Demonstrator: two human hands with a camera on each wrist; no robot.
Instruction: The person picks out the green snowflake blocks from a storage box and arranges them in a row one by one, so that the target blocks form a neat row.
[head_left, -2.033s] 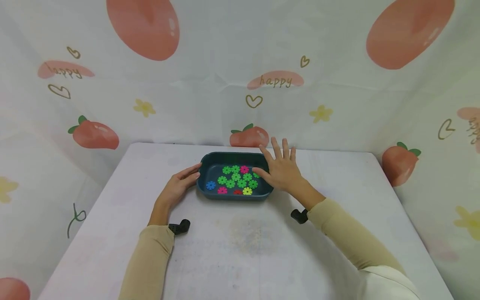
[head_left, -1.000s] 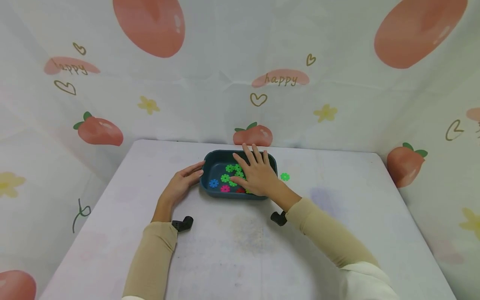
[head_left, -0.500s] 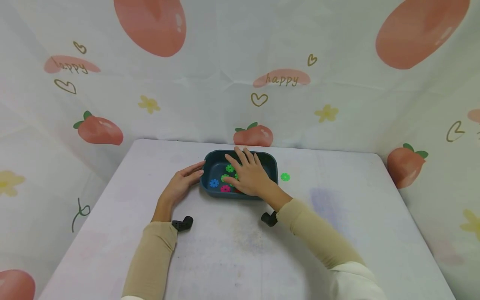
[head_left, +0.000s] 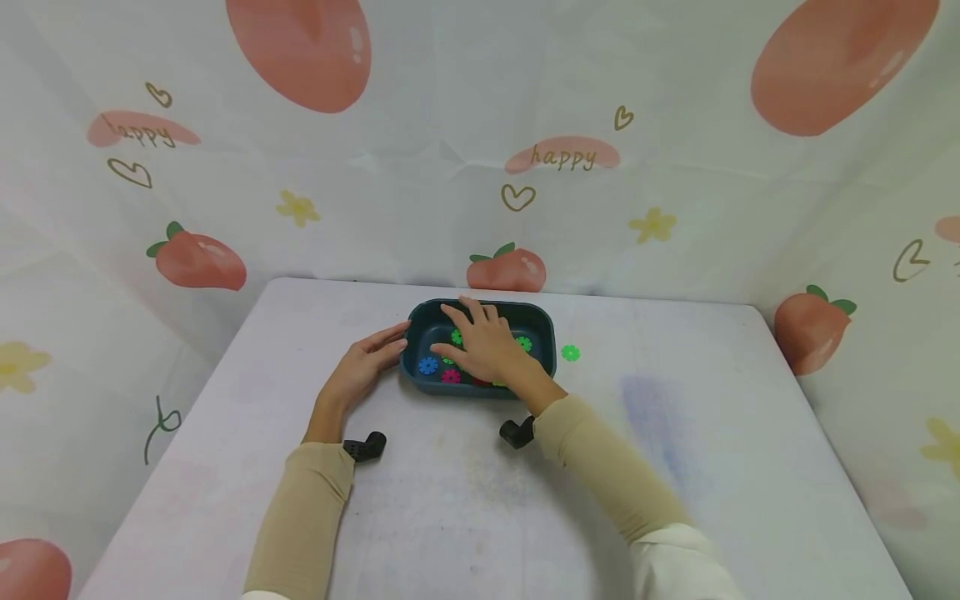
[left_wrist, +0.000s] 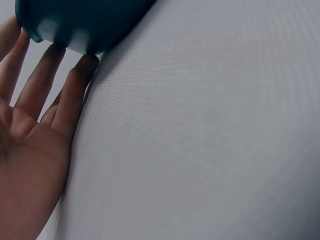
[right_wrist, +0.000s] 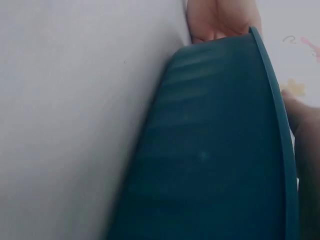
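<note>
A dark teal rectangular tub stands on the table with small flower-shaped plastic discs inside. A blue disc, a pink disc and a green disc show in it; others are partly hidden by the right hand. My left hand touches the tub's left end with extended fingertips. Over the middle of the tub, my right hand reaches in with spread, slightly bent fingers; nothing shows held in it. In the right wrist view the tub's outer wall hides most of that hand.
One green flower disc lies on the white table just right of the tub. Behind the table hangs a white cloth printed with peaches. Each wrist carries a black camera mount.
My right hand has moved left from the tub's right end to over its middle. The green disc on the table, first out of sight, now shows. My left hand stays at the tub.
</note>
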